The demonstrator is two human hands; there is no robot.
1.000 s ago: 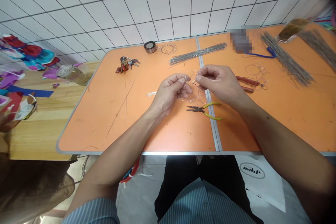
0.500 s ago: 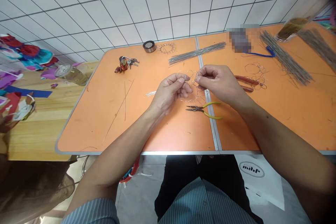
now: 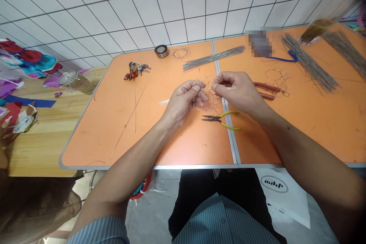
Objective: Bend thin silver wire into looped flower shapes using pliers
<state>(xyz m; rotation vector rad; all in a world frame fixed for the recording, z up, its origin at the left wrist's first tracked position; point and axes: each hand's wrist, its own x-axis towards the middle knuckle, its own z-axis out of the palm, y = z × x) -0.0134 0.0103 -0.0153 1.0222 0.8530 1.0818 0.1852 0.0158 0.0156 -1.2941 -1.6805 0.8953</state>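
Key bunch on orange table; jar on wooden surface; tiled wall behind.

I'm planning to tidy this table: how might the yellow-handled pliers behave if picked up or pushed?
The yellow-handled pliers likely feel stiff and fairly heavy, since the dark jaws look metal. The spread handles may swing together. Lying flat, the tool would probably slide rather than roll.

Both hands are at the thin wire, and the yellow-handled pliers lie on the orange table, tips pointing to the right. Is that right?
Not quite: the head view shows the yellow-handled pliers with tips pointing left. The left hand and right hand are at the thin wire, and the pliers lie on the orange table.
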